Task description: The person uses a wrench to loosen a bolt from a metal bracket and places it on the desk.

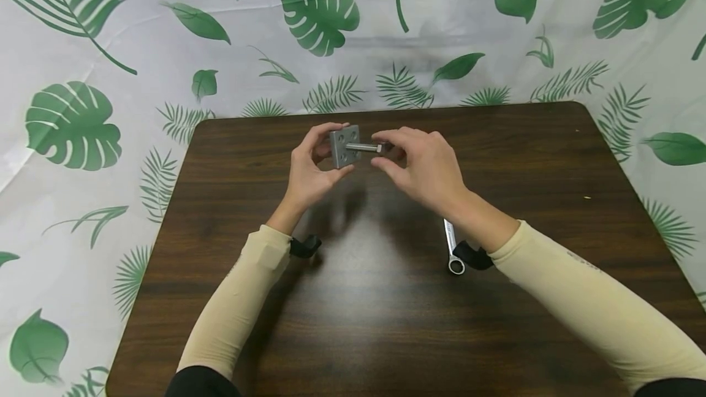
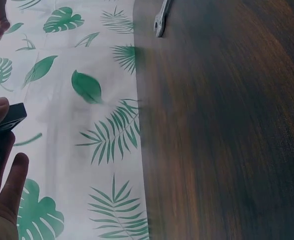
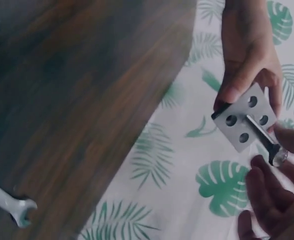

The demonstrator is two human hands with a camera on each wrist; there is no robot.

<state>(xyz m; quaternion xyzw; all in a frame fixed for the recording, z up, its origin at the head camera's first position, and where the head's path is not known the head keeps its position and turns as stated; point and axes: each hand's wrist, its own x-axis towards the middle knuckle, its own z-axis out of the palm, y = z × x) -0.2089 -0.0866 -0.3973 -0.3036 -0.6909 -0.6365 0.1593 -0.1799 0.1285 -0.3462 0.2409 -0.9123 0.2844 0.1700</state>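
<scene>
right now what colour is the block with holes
Grey block, clearest in the right wrist view.

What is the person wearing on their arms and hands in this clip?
Both hands, left hand and right hand, are bare. Each forearm has a snug cream sleeve ending above the wrist, over black at the upper arm. A black wrist mount sits at each cuff.
</scene>
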